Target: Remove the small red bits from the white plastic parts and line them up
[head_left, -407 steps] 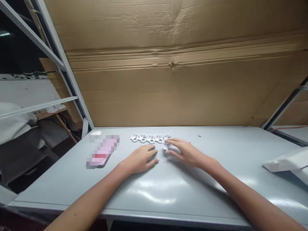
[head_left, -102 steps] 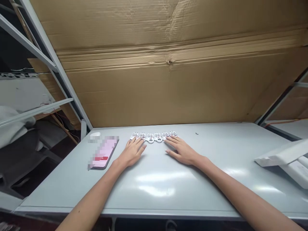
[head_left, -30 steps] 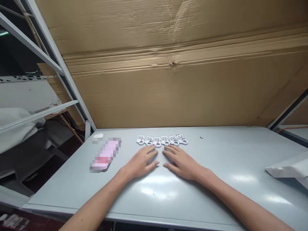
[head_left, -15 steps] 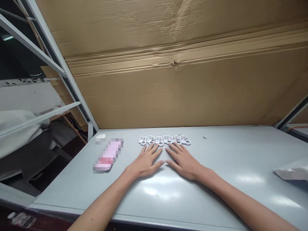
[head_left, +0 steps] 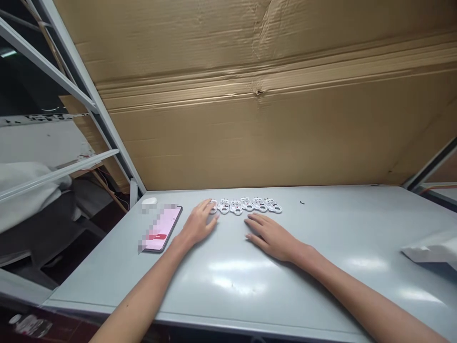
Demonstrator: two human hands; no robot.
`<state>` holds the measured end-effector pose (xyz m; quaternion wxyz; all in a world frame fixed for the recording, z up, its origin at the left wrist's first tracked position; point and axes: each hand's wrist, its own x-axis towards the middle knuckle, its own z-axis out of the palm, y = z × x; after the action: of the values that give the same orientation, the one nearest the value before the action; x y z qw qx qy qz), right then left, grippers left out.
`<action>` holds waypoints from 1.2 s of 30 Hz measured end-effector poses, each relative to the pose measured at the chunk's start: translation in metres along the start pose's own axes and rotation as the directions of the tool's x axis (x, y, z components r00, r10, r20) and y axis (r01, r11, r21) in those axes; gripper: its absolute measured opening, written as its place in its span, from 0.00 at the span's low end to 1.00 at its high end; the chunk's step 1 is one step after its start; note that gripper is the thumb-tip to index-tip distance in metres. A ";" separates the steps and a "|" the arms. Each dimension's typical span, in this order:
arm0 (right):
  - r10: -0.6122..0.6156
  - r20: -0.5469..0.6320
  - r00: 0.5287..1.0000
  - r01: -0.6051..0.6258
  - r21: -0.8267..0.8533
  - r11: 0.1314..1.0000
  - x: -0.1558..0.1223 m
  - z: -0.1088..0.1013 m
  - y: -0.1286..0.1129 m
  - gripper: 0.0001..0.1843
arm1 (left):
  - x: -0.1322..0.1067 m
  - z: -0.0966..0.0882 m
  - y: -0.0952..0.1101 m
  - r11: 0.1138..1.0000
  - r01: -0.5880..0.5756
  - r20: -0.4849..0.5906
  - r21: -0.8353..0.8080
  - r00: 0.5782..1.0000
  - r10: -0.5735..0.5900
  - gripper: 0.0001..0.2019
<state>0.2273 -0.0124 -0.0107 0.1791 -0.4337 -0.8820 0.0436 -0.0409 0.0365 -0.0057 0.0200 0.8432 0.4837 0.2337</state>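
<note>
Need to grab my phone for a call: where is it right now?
In the head view, the phone lies on the grey table, just left of the left hand, with a white mouse beyond its far end.

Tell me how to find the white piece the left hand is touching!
Find the grey table in front of the big brown cardboard. Near its back edge lies a row of six small white pieces. The white piece you want sits at the left end, nearest the phone, and it is the only one with the fingertips of the left hand on it.
</note>
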 end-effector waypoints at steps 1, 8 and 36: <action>-0.003 0.002 1.000 0.003 0.004 1.000 0.000 -0.001 0.000 0.22 | 0.002 0.000 -0.006 0.999 0.047 -0.006 -0.007 0.999 -0.048 0.25; -0.012 0.018 1.000 0.012 -0.013 1.000 0.000 -0.001 -0.001 0.21 | 0.006 0.006 -0.020 0.978 0.136 0.053 -0.160 0.990 -0.129 0.31; 0.055 -0.196 0.979 -0.005 0.249 0.968 0.001 0.000 -0.003 0.12 | -0.015 0.006 0.056 0.972 -0.166 0.124 -0.165 0.974 0.188 0.40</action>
<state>0.2250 -0.0135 -0.0099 0.3195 -0.4234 -0.8403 0.1120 0.0007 -0.0048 -0.0025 0.0975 0.8932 0.3844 0.2120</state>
